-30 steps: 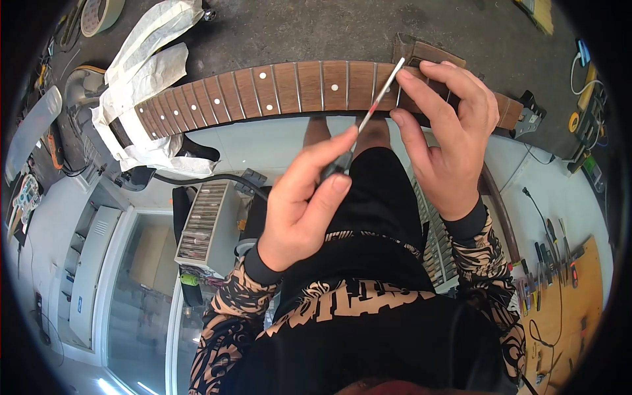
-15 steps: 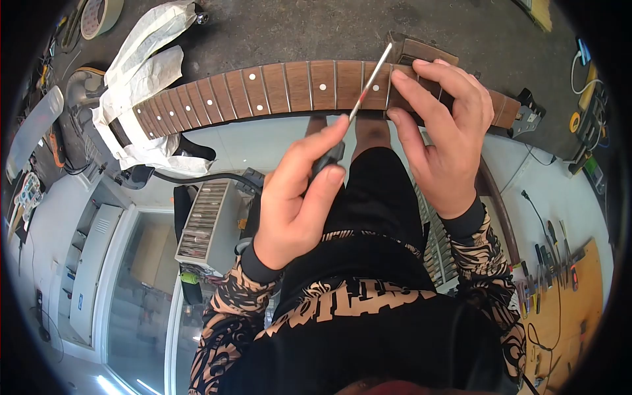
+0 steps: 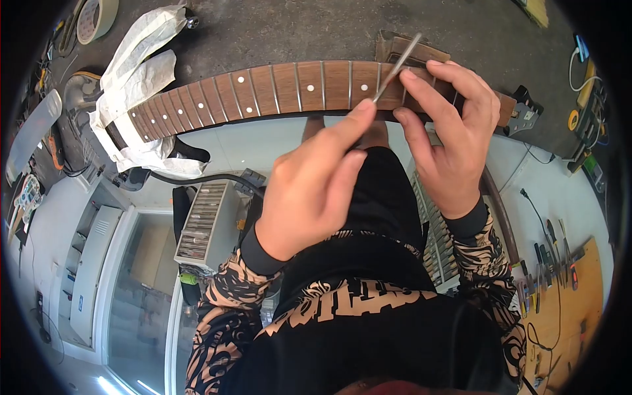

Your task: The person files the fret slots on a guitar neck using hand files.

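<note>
My left hand point(image 3: 316, 178) is closed around a thin metal file point(image 3: 397, 66), its dark handle now hidden in my palm. The file's shaft slants up and right across the frets of a guitar neck point(image 3: 263, 92), close to my right fingertips. My right hand point(image 3: 454, 131) grips the neck toward its headstock end, thumb at the near edge and fingers over the wood. Brown fingerboard, metal frets and white dots show to the left of both hands. White masking paper point(image 3: 141, 76) covers the guitar at the neck's left end.
A wooden block point(image 3: 395, 45) lies behind the neck on the dark workbench point(image 3: 283, 29). A tape roll point(image 3: 97, 20) sits at the far left, near a clear curved sheet point(image 3: 34, 135). Tools hang on a wooden board point(image 3: 573, 316) at right. A drawer cabinet point(image 3: 204, 224) stands below the bench.
My left hand and the file have moved right and slightly up along the neck. The neck has shifted a little left in view. My right hand keeps nearly the same place.
</note>
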A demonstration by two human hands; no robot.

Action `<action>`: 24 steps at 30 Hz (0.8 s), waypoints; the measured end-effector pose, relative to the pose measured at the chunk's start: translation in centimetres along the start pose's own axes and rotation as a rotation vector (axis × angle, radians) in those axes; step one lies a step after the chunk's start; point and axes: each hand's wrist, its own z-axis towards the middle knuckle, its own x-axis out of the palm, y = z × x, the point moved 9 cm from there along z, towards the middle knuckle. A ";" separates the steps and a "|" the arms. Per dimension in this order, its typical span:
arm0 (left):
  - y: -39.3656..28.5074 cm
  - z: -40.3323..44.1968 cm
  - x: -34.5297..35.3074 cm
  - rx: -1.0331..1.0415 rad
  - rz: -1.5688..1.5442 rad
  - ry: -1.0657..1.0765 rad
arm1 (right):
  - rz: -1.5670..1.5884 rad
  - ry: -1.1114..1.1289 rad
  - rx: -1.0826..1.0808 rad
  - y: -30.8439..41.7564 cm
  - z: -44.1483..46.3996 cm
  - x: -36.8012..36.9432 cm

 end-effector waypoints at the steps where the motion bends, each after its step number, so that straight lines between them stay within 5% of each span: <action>1: 0.8 -0.6 0.1 -0.044 -0.158 -0.040 | 0.000 0.009 0.002 -0.1 -0.1 0.0; 5: 2.1 -4.4 1.9 -0.354 -0.583 -0.026 | 0.011 0.028 0.001 -0.3 -0.1 -0.2; 14: -1.8 1.0 2.1 -0.037 0.261 0.072 | 0.060 -0.002 -0.008 -1.0 -0.4 -0.5; 20: 1.2 -3.3 1.9 -0.227 -0.315 -0.127 | 0.052 0.036 -0.039 -1.6 -0.3 -0.7; 24: 1.0 -4.9 3.2 -0.268 -0.346 -0.090 | 0.060 0.060 -0.075 -1.9 -0.1 -0.9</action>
